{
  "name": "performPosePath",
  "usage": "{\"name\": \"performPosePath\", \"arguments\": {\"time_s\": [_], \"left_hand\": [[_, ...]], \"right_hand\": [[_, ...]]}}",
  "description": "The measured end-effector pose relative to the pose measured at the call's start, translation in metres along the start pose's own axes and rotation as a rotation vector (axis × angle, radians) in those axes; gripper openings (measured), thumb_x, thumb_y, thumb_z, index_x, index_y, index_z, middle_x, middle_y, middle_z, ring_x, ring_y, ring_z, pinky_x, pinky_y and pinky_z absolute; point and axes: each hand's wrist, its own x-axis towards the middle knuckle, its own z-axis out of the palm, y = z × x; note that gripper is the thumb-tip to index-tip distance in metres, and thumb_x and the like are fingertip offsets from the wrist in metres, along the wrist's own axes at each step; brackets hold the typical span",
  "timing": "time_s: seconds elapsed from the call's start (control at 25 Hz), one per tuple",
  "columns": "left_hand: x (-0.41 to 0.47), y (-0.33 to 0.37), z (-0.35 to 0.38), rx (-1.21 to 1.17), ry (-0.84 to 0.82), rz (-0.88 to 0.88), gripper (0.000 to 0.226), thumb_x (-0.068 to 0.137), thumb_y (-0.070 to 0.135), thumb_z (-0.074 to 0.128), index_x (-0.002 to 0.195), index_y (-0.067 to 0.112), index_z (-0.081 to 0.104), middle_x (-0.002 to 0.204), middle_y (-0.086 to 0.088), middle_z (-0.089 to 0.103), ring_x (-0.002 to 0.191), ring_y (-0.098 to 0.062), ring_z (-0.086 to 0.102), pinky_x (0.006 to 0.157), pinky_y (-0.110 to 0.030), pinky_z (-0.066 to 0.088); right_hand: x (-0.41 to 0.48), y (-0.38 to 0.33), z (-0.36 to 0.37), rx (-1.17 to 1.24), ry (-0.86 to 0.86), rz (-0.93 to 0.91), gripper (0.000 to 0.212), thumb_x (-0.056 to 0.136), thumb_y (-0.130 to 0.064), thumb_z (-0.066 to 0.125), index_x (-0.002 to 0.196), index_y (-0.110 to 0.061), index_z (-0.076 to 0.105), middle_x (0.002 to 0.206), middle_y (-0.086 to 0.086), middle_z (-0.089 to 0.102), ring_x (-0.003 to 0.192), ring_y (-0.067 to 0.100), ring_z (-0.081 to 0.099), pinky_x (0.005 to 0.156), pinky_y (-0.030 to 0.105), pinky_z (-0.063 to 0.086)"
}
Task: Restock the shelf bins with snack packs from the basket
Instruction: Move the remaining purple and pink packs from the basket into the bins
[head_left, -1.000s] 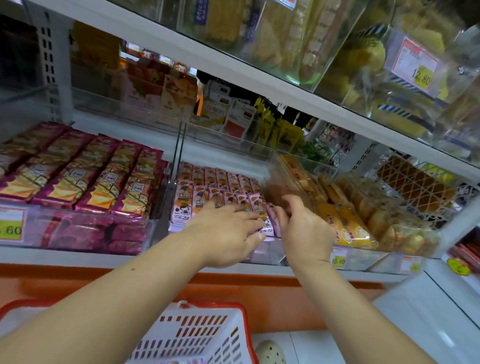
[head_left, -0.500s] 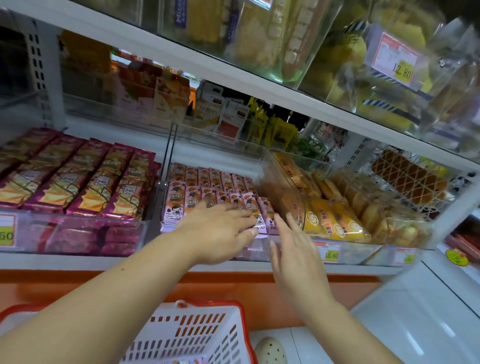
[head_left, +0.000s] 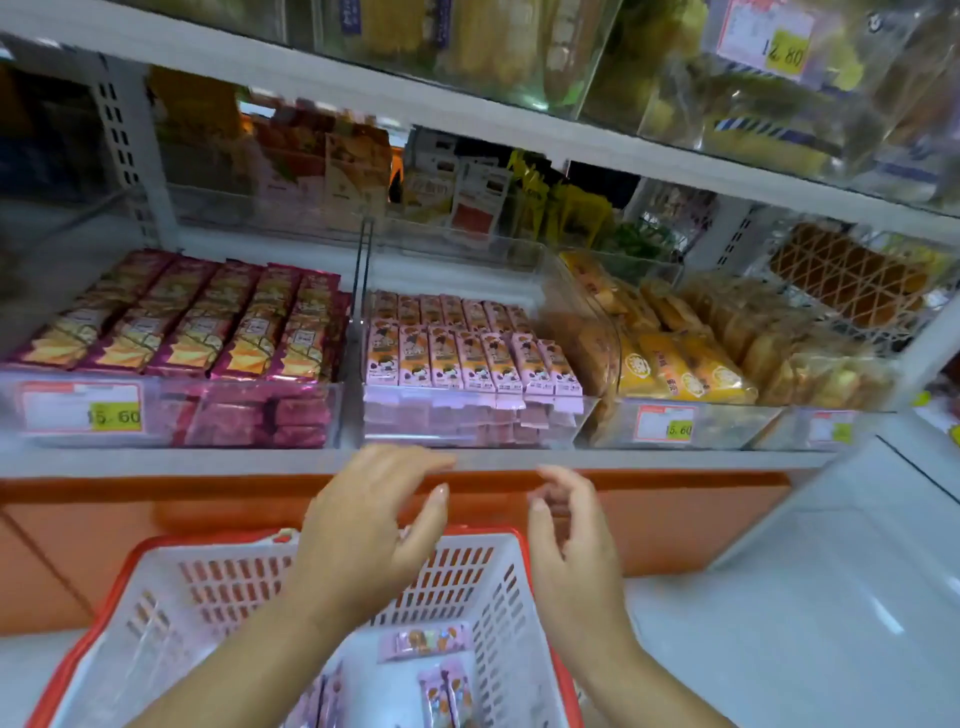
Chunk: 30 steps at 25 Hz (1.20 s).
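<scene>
Both hands are empty. The left hand (head_left: 363, 525) hovers with its fingers loosely spread and slightly bent, gripping nothing. Just beside it, the right hand (head_left: 571, 545) has its fingers half curled and apart, also gripping nothing. Both hang below the shelf edge (head_left: 156, 460), above the far side of the basket (head_left: 234, 587).

On the shelf, from left to right, stands first a clear bin of long magenta packs (head_left: 182, 332) with a price tag (head_left: 80, 413) on its front. Next is the middle bin (head_left: 467, 423), packed with pink snack packs (head_left: 467, 358) in tidy rows, with more layers visible through its front wall. To the right is a bin of orange-yellow packs (head_left: 675, 364).

The basket is white slotted plastic with a red rim and sits low in front of the shelf. A few pink packs lie loose on its bottom: one flat and crosswise (head_left: 426, 642), and others (head_left: 447, 696) partly cut off by the frame's lower edge.

The middle bin looks close to full, so most of the restocking of this product seems done. The few packs left in the basket remain to be shelved.

Each pack is small, slim and flat. It is wrapped in pale pink film printed with a cartoon figure, and the lettering is too blurred to read. The packs look light and slippery, so several could probably be gathered at once.
</scene>
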Motion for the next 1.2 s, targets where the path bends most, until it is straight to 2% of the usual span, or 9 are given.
{"name": "performPosePath", "arguments": {"time_s": [0.2,0.32,0.48,0.68,0.8,0.92,1.04,1.12,1.2], "left_hand": [[-0.141,-0.067,0.024,0.013,-0.582,-0.546,0.035,0.093,0.038,0.051,0.126,0.032,0.056,0.13,0.008,0.055,0.104,-0.008,0.059,0.09,-0.026,0.045],[-0.199,-0.093,0.026,0.016,-0.755,-0.732,0.033,0.093,0.031,0.055,0.126,0.031,0.058,0.134,0.006,0.054,0.109,-0.012,0.058,0.098,-0.028,0.043],[-0.231,-0.111,0.032,-0.06,-0.883,-0.896,0.031,0.094,0.03,0.051,0.123,0.024,0.06,0.125,0.001,0.061,0.101,-0.015,0.063,0.092,-0.027,0.048],[-0.231,-0.116,0.045,-0.185,-0.899,-1.08,0.026,0.095,0.026,0.05,0.118,0.019,0.058,0.076,0.006,0.06,0.059,-0.014,0.06,0.068,-0.035,0.058],[-0.226,-0.117,0.05,-0.192,-0.882,-1.115,0.022,0.095,0.025,0.051,0.115,0.021,0.058,0.071,0.006,0.061,0.056,-0.014,0.058,0.065,-0.034,0.056],[-0.224,-0.12,0.05,-0.191,-0.861,-1.131,0.022,0.096,0.024,0.048,0.115,0.021,0.059,0.086,-0.004,0.067,0.061,-0.014,0.057,0.066,-0.033,0.053],[-0.218,-0.124,0.051,-0.224,-0.789,-1.15,0.026,0.096,0.028,0.049,0.12,0.022,0.059,0.1,-0.003,0.068,0.073,-0.016,0.062,0.073,-0.031,0.052],[-0.208,-0.121,0.049,-0.316,-0.686,-1.191,0.03,0.097,0.03,0.05,0.123,0.017,0.059,0.097,-0.001,0.066,0.078,-0.018,0.064,0.069,-0.027,0.052],[-0.196,-0.115,0.046,-0.439,-0.58,-1.235,0.033,0.098,0.033,0.051,0.125,0.015,0.059,0.1,-0.005,0.067,0.081,-0.018,0.061,0.063,-0.022,0.052]], "right_hand": [[-0.065,0.097,0.061,-0.358,-0.699,0.446,0.028,0.095,-0.011,0.046,0.123,-0.014,0.053,0.11,0.005,0.054,0.076,0.014,0.057,0.068,0.016,0.049],[-0.093,0.143,0.083,-0.543,-0.967,0.552,0.041,0.096,-0.016,0.045,0.136,-0.008,0.046,0.129,0.015,0.055,0.101,0.02,0.055,0.087,0.028,0.044],[-0.11,0.176,0.098,-0.612,-1.055,0.606,0.024,0.093,-0.016,0.047,0.116,-0.012,0.056,0.118,0.013,0.059,0.079,0.016,0.047,0.063,0.023,0.037],[-0.122,0.195,0.133,-0.713,-1.077,0.609,0.016,0.086,-0.028,0.059,0.094,-0.018,0.049,0.096,0.004,0.062,0.084,0.021,0.056,0.07,0.029,0.042],[-0.122,0.19,0.155,-0.911,-1.151,0.543,0.021,0.081,-0.031,0.059,0.096,-0.018,0.052,0.105,0.005,0.067,0.092,0.022,0.064,0.075,0.029,0.049],[-0.128,0.188,0.167,-1.068,-1.153,0.429,0.027,0.088,-0.027,0.052,0.11,-0.013,0.059,0.115,0.006,0.061,0.103,0.024,0.062,0.075,0.03,0.047],[-0.123,0.179,0.167,-0.811,-1.036,0.508,0.034,0.086,-0.052,0.055,0.084,-0.018,0.051,0.093,0.005,0.053,0.08,0.024,0.056,0.06,0.028,0.038],[-0.11,0.165,0.162,-0.394,-0.934,0.664,0.035,0.084,-0.036,0.064,0.071,-0.018,0.037,0.074,0.002,0.045,0.066,0.021,0.046,0.056,0.028,0.033],[-0.096,0.142,0.153,0.0,-0.87,0.81,0.027,0.083,-0.021,0.068,0.077,-0.016,0.042,0.072,0.001,0.051,0.066,0.02,0.053,0.061,0.033,0.043]]}}
